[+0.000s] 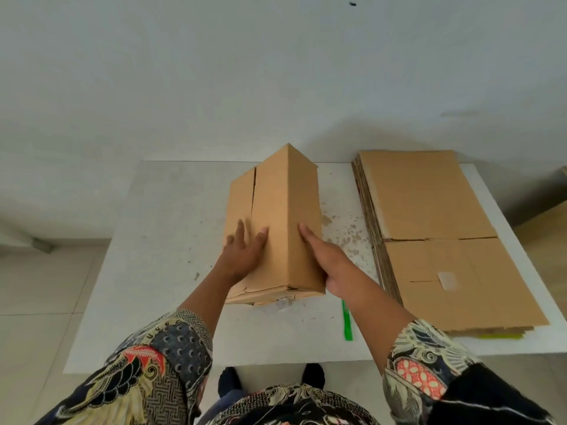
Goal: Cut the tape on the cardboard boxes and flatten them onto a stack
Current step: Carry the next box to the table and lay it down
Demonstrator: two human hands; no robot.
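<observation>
While seen from the head camera, a cardboard box (276,222) is pressed between two hands mid-table on a white table (159,240), partly collapsed with one ridge edge raised. The left hand (244,253) is laid flat, fingers spread and straight, on the box's left face; the right hand (325,262) is held against the right face near the lower corner, fingers extended along it, nothing gripped. A stack of flattened boxes (435,234) is seen right of the box, apart from it, and a green cutter (346,322) is lying just below the right wrist.
</observation>
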